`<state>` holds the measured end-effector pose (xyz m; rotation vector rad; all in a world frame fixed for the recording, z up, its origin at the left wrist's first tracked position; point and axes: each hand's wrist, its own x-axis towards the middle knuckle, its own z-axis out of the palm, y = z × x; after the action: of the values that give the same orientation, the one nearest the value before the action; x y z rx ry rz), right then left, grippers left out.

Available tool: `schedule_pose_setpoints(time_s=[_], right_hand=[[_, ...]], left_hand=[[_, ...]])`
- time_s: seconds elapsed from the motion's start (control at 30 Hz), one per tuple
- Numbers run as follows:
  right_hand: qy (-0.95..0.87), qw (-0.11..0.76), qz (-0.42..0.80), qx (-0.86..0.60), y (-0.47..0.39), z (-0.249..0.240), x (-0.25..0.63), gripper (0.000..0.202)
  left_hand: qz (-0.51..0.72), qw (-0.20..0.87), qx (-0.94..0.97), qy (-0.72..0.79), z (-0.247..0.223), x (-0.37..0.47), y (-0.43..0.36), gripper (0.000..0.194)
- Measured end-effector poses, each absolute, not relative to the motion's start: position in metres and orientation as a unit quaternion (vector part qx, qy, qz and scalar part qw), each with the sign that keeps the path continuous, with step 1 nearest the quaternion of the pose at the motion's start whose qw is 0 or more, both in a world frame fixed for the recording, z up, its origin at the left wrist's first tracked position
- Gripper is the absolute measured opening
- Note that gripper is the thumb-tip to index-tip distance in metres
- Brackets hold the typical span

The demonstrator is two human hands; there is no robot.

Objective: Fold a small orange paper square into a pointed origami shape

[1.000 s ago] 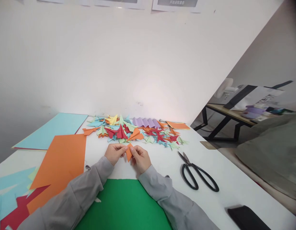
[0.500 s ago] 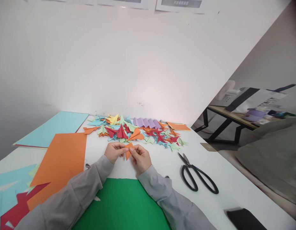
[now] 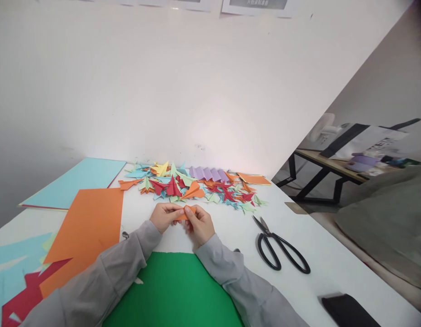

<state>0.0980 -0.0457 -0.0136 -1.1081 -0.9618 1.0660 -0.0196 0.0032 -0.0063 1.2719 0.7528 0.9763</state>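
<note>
A white surface [image 3: 231, 231] is bounded at its far edge by a pale, lightly marked wall [image 3: 197, 81], on which printed sheets [image 3: 258, 7] are cut off by the upper margin. Beyond the right edge, a wooden-topped table [image 3: 328, 161] with black legs is seen, loaded with a white bag [image 3: 363, 141] and smaller items too blurred to identify. Along the wall, small folded paper planes [image 3: 172, 187] in red, orange, yellow, green and blue are heaped, with a pleated purple strip [image 3: 207, 174] among them. At left, a light-blue sheet [image 3: 77, 181] and an orange sheet [image 3: 91, 218] are laid flat, with red scraps [image 3: 26, 295] nearer the viewer. A green sheet [image 3: 176, 290] is spread in the foreground, partly covered by the grey sleeves [image 3: 122, 268]. At right, black-handled scissors [image 3: 268, 233] are laid with their slightly parted blades directed away from the viewer and leftward; a black object [image 3: 348, 311] is cut off by the lower margin.

A small piece of folded orange paper [image 3: 181, 217] is held between the left hand [image 3: 165, 217] and the right hand [image 3: 201, 225], just in front of the heap. It is pinched narrowly by the fingers of both hands. Its visible long axis is directed from left to right, roughly parallel to the wall; its ends are partly hidden, so the direction of any tip cannot be told.
</note>
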Motion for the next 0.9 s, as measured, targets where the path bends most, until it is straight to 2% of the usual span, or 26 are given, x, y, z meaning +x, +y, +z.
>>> schedule_pose_setpoints(time_s=[0.17, 0.5, 0.9], right_hand=[[-0.438, 0.634, 0.429, -0.472, -0.046, -0.011, 0.098, 0.035], [-0.415, 0.636, 0.442, -0.477, -0.045, -0.012, 0.1, 0.034], [-0.386, 0.653, 0.469, -0.453, -0.04, -0.016, 0.105, 0.03]], left_hand=[[0.393, 0.634, 0.572, 0.34, -0.001, -0.02, -0.001, 0.032], [0.34, 0.619, 0.615, 0.351, -0.004, -0.02, -0.004, 0.037], [0.357, 0.617, 0.611, 0.345, -0.002, -0.018, -0.008, 0.032]])
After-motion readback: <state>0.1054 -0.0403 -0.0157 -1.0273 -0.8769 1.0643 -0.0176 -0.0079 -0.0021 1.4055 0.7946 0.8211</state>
